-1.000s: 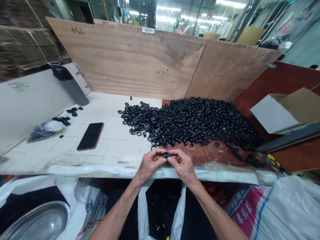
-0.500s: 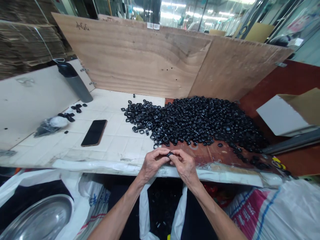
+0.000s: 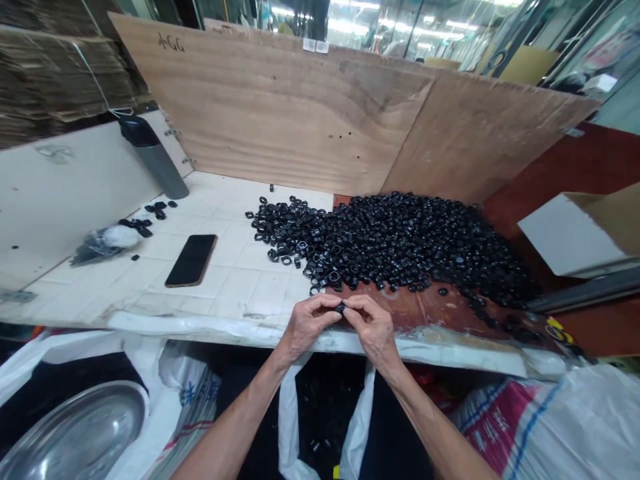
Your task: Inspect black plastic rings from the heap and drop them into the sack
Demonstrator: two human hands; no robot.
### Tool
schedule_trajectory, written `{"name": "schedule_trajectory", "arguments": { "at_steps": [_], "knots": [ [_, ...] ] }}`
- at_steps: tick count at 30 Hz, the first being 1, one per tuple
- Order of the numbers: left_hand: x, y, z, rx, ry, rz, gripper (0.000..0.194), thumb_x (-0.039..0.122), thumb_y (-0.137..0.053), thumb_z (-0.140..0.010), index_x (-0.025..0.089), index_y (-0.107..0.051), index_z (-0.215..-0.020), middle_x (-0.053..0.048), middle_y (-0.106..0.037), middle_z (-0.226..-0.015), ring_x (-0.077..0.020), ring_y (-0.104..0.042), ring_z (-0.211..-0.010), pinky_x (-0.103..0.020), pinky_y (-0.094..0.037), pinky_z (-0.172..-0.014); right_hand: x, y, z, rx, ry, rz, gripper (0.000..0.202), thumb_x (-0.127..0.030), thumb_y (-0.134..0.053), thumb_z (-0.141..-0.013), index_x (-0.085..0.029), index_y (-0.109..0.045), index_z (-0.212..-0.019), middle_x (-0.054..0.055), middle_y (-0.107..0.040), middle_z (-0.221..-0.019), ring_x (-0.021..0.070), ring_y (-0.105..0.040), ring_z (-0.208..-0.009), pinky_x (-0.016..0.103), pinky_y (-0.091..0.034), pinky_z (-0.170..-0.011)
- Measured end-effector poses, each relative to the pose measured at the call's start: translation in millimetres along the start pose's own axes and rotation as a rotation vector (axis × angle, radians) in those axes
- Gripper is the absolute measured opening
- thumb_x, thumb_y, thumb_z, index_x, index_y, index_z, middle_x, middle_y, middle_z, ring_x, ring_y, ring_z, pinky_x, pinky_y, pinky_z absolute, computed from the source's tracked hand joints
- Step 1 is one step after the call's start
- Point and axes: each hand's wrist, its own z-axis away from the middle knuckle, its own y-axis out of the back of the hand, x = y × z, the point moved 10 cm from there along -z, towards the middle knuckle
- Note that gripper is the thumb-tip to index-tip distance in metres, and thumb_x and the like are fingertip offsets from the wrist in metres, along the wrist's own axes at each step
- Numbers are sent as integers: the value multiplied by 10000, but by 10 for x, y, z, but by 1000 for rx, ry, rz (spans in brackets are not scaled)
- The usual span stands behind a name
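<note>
Between the fingertips of both hands is a small black ring-shaped part point(image 3: 341, 308), pinched from either side near the table's front edge. My left hand point(image 3: 309, 323) grips it from the left with thumb and forefinger. On the other side my right hand point(image 3: 373, 328) has its thumb and fingers closed on the same part. Just beyond the hands spreads a large heap of black ring-shaped parts point(image 3: 395, 237), with looser ones at its left end. Beneath my wrists hangs an open white sack point(image 3: 289, 427) with black parts inside.
A phone point(image 3: 191, 261) lies on the white tabletop at left, near a plastic bag point(image 3: 107, 241) and a grey bottle point(image 3: 161, 167). Plywood boards point(image 3: 280, 113) wall the back. At right stand a white carton point(image 3: 570, 233) and a woven sack point(image 3: 555, 420); a metal basin point(image 3: 85, 433) sits lower left.
The view has shifted slightly. Both hands stay in nearly the same place, still holding the small black part, with small finger movements around it.
</note>
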Motion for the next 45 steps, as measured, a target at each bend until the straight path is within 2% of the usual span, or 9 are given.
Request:
{"name": "schedule_trajectory", "arguments": {
  "at_steps": [5,8,17,22,24,31,36,40,45],
  "knots": [
    [-98,-17,-6,-41,57,37,232,246,-756,-748,151,-747,-960,-90,-752,-1018,-229,-691,-963,-355,-549,-903,-214,-59,-2,-69,209,123,189,-143,-540,-894,-223,-701,-953,70,-694,-986,216,-660,-952,362,-540,-862],
    [-180,-26,-1,-53,126,115,255,232,-766,-739,144,-734,-976,-78,-752,-1001,-213,-699,-905,-326,-560,-839,-188,-45,8,-76,210,159,248,-136,-537,-890,-238,-674,-1070,62,-701,-1019,216,-662,-974,367,-544,-886],
    [-86,-19,3,-20,19,156,194,226,-749,-764,146,-715,-937,-79,-714,-1021,-208,-670,-980,-332,-537,-907,276,-61,-9,10,-191,-170,235,-320,-707,-809,-198,-679,-1008,68,-717,-998,210,-700,-887,338,-586,-811],
    [-21,11,1,33,-45,72,158,234,-749,-760,150,-725,-892,-79,-711,-977,-208,-667,-963,-336,-538,-903,409,-91,22,-63,-402,-138,270,-405,-727,-783,-153,-700,-874,31,-690,-701,178,-654,-619,303,-571,-632],
    [-20,4,5,29,-37,57,156,228,-753,-752,150,-733,-885,-77,-718,-969,-207,-673,-948,-335,-537,-903,346,-89,13,-110,-356,-78,226,-378,-696,-811,-156,-709,-851,28,-675,-669,179,-644,-604,297,-559,-610],
    [-210,-24,3,-29,148,150,251,219,-775,-725,129,-722,-953,-67,-749,-928,-186,-691,-832,-300,-552,-804,-248,-88,-43,-162,247,173,243,-149,-524,-916,-207,-699,-1072,94,-686,-1029,220,-644,-968,358,-520,-861],
    [-206,-25,7,-20,131,188,251,226,-778,-731,134,-706,-954,-62,-733,-965,-176,-685,-844,-297,-548,-819,-182,-76,-72,-152,194,147,220,-139,-573,-890,-210,-713,-1043,78,-690,-1008,213,-648,-950,334,-524,-836],
    [-103,-49,19,-16,43,165,213,243,-757,-761,145,-707,-944,-60,-702,-1000,-189,-674,-920,-312,-547,-866,-42,-74,-79,-125,44,223,136,-231,-589,-905,-192,-708,-958,53,-695,-854,182,-649,-749,268,-496,-663],
    [-47,-30,3,12,-27,103,190,243,-744,-775,148,-709,-935,-60,-683,-981,-190,-659,-940,-306,-544,-861,-41,-116,-50,-137,39,413,306,-312,-502,-963,-181,-615,-711,9,-602,-626,136,-547,-566,248,-392,-591]
  ]
}}
